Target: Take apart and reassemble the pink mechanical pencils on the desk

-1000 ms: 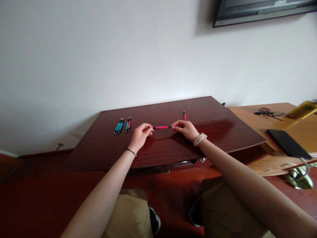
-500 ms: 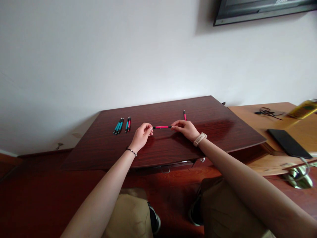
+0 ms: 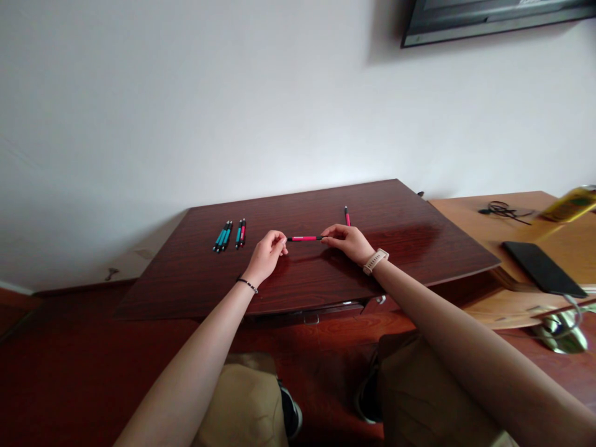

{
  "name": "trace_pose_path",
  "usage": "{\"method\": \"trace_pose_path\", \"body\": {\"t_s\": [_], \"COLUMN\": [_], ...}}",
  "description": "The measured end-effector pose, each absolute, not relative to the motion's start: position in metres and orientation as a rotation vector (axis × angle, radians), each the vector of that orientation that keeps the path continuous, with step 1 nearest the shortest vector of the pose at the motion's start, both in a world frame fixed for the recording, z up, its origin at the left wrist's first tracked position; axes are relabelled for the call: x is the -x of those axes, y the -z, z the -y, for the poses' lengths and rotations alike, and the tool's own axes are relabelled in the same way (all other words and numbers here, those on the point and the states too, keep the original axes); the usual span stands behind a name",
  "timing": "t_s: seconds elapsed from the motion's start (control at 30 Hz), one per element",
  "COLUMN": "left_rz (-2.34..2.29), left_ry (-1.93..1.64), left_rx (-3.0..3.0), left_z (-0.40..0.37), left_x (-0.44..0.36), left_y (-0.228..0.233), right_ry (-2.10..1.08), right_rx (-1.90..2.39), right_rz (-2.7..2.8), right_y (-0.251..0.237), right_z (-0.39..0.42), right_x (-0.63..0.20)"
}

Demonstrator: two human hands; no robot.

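A pink pen (image 3: 304,238) with black ends is stretched level between my two hands, above the dark wooden table (image 3: 298,279). My left hand (image 3: 269,251) pinches its left end, and my right hand (image 3: 347,241) pinches the right end. Just behind the right hand lies another pink pen (image 3: 347,216), its near part hidden by the fingers. On the left of the table, several teal pens (image 3: 223,236) lie side by side. Close to them, a teal pen (image 3: 239,234) rests beside a pink pen (image 3: 243,232).
To the right stands a lighter wooden table (image 3: 493,217) holding a black cable (image 3: 503,210), a dark flat device (image 3: 542,268) and a yellow container (image 3: 570,205). A screen (image 3: 493,22) hangs on the wall behind, at upper right.
The pink pen has turned slightly about its length, so a pale marking on it shows more clearly. Both hands stay in nearly the same place.
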State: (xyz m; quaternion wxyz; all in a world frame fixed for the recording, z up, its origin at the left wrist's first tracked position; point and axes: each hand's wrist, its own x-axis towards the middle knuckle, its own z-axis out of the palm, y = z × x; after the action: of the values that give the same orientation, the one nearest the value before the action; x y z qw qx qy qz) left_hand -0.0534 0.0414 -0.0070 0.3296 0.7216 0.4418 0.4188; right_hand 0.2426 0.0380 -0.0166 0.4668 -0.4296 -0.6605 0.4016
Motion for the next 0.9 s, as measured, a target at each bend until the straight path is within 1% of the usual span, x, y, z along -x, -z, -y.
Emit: {"method": "trace_pose_path", "body": {"t_s": [0.27,0.6,0.9], "left_rz": [-1.060,-1.051,-1.070], "left_ry": [-1.119,-1.100,-1.095], "left_rx": [-1.807,-1.788,-1.813], "left_z": [-0.0408,-0.0424,-0.0397], "left_x": [0.0523,0.0533,0.0525], "left_y": [0.0085,0.0085,0.0055], "right_ry": [-1.011,-1.026,-1.035], "right_rx": [1.072,1.095,1.025], "right_rz": [1.654,1.693,1.636], "right_y": [0.0134,0.0161,0.0167], "right_z": [-0.0348,-0.0364,-0.0383], "right_x": [-0.2424,-0.2428,-0.2426]}}
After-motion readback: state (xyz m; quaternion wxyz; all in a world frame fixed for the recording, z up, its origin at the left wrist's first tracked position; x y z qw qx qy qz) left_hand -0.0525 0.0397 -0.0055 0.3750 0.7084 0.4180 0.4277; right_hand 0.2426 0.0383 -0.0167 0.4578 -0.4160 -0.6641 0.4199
